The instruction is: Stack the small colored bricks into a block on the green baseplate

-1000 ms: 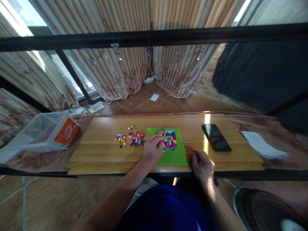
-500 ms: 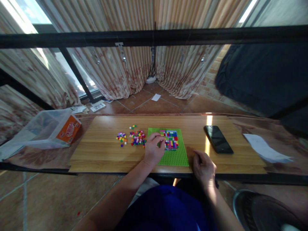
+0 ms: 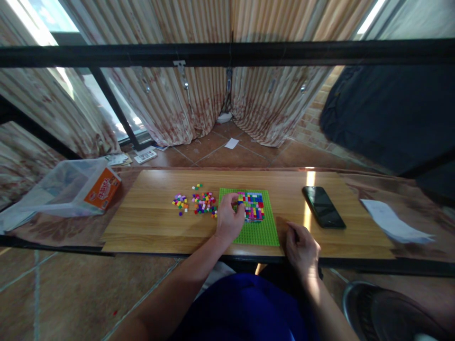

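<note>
Parted by a narrow gap between thumb and fingers (no brick can be made out there), the left hand [image 3: 229, 221] is just right of scattered loose bricks [image 3: 205, 202], probably light, hard and smooth, best pinched by their sides. It angles forward at the left edge of a colourful brick block [image 3: 253, 208], likely stiff, on a green baseplate [image 3: 261, 235]; farther right, the right hand [image 3: 303, 247] rests loosely curled on the wooden table [image 3: 159, 234].
</note>
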A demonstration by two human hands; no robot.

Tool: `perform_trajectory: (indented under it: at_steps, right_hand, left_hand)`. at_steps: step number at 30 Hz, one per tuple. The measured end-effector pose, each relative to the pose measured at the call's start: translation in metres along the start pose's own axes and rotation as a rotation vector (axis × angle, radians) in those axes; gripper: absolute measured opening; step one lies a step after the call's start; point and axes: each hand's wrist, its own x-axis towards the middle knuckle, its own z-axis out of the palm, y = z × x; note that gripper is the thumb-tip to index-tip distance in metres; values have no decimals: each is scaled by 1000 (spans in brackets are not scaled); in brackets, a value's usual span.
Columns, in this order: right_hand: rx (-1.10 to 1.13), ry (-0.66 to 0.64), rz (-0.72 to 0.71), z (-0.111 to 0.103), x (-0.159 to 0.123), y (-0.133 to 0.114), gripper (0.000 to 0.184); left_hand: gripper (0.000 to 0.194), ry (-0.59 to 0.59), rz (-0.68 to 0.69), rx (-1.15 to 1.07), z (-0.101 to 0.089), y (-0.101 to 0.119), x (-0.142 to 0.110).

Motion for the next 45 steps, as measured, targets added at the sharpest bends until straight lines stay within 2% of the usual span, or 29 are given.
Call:
perform_trajectory:
  at_steps: [7, 18, 21, 24, 28, 32, 35, 40, 45]
  right_hand:
    - [8, -6, 3, -1, 0, 0, 32]
    - [-5, 13, -23, 2, -1, 4, 31]
    - [-8, 11, -31, 3, -1, 5, 32]
    - [-4, 9, -27, 3, -1, 6, 32]
    - [-9, 10, -50, 2, -1, 6, 31]
    - [-6, 22, -58, 2, -1, 4, 30]
    - [-4, 32, -53, 2, -1, 4, 29]
    - [-19, 21, -46, 2, -1, 5, 29]
    - [-17, 28, -31, 1, 0, 4, 29]
  left_hand:
    - [19, 2, -152, -140, 5, -3, 4]
    - [17, 42, -219, -213, 10, -2, 4]
    - [16, 23, -255, -219, 7, 1, 4]
    - [16, -3, -267, -240, -4, -2, 3]
    - [15, 47, -177, -103, -34, -21, 0]
    - [17, -70, -94, 88, -69, -43, -8]
    - [21, -127, -69, 250, -85, -48, -16]
    - [17, -182, 6, 465, -83, -40, -21]
    - [17, -209, 48, 548, -75, -39, -17]
